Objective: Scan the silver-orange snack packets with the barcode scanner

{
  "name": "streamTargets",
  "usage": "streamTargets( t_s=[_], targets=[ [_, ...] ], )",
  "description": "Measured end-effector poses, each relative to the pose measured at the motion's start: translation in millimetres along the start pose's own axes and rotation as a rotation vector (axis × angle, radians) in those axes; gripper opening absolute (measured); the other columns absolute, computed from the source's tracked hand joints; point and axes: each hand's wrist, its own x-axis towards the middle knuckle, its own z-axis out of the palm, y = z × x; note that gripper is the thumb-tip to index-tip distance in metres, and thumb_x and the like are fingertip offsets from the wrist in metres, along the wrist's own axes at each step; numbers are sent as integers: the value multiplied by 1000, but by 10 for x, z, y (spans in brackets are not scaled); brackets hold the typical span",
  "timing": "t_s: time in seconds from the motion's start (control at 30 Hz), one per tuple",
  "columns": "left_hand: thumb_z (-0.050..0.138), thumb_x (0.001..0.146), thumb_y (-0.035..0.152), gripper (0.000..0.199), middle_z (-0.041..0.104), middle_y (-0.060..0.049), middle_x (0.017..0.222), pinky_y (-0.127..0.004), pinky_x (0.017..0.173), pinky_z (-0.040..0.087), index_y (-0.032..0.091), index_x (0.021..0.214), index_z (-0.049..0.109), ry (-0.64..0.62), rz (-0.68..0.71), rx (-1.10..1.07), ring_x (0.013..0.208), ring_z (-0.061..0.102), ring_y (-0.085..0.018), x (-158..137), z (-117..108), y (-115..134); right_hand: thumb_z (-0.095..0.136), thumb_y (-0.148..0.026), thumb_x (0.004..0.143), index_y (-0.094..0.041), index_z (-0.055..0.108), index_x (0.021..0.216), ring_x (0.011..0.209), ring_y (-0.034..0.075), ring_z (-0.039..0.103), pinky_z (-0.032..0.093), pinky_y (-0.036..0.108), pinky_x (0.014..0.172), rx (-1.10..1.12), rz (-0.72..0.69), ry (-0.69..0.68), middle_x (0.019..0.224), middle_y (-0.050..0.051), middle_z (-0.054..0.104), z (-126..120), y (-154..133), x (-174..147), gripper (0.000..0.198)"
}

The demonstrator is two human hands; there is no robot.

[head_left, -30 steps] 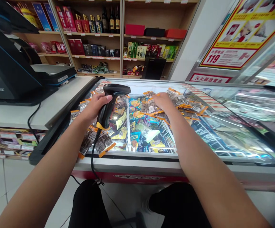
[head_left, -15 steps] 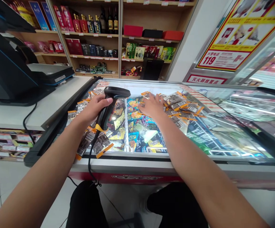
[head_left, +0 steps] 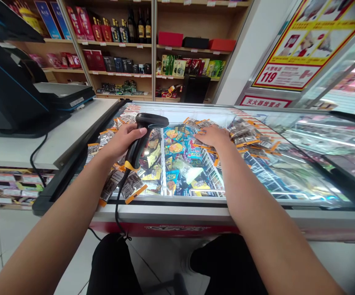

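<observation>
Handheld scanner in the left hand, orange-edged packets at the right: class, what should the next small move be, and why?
Probably the right hand should ease one of the orange-edged packets clear of the others: its fingers are among them, they overlap, and the left hand holds the handheld scanner by its grip.

The poster shows a red 119, and the sign below reads 灭火器放置点.
</observation>
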Motion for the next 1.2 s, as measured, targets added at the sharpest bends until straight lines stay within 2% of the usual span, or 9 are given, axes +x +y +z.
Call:
streamTargets(
  t_s=[0.2,0.3,0.37,0.43,0.5,0.67,0.83,1.07,1.2],
  targets=[
    [74,77,55,37,71,-5,69,-26,42,51,19,81,65,108,46,-11,46,62,-16,-12,34,50,45,-75,99,-19,79,123,136,52,54,30,75,113,114,-1,142,137,25,67,-101,-91,-67,69],
    [73,78,56,37,70,-4,66,-27,42,50,19,79,65,152,76,-10,44,61,-15,-19,47,93,42,-62,107,-15,75,127,130,46,60,36,68,111,239,-75,284,131,24,72,-120,-341,-181,61],
    [74,77,58,39,69,-4,65,-27,41,48,20,78,64,178,97,-20,44,60,-15,-23,49,118,42,-50,110,-16,73,127,120,37,67,45,56,107,386,-237,279,125,19,76,-70,-593,-294,49],
    [74,77,61,42,69,-4,65,-26,41,47,20,79,64,195,117,-40,44,60,-15,-24,47,137,43,-42,111,-20,76,121,116,30,69,50,47,104,512,-511,143,125,13,76,34,-886,-426,41],
    [74,76,63,45,69,-4,66,-26,41,46,20,81,65,205,130,-56,45,60,-14,-20,44,146,50,-46,109,-22,74,131,125,33,64,49,50,106,478,-682,49,132,13,73,160,-1167,-555,41],
    [75,75,66,47,67,-4,63,-26,41,46,20,77,64,194,138,-57,44,59,-14,5,46,135,51,-57,109,-32,58,157,131,39,58,45,62,107,407,-651,-4,137,15,66,354,-1569,-733,55],
    [76,77,64,46,70,-5,66,-27,42,47,19,79,67,179,153,-85,45,61,-14,32,26,104,62,-47,106,-33,65,149,128,37,59,48,52,103,277,-655,81,134,14,65,350,-1637,-761,46],
    [77,76,65,46,69,-4,65,-26,41,46,21,76,61,228,119,-62,44,60,-14,39,11,88,44,-23,111,-24,79,109,86,24,68,44,35,73,116,-758,240,111,9,72,292,-1602,-759,35],
    [76,78,66,47,69,-3,66,-26,42,47,21,77,60,243,101,-58,45,61,-14,26,14,88,45,-21,106,-21,71,108,88,24,66,45,34,73,386,-636,364,113,10,70,247,-1419,-612,27]
  ],
)
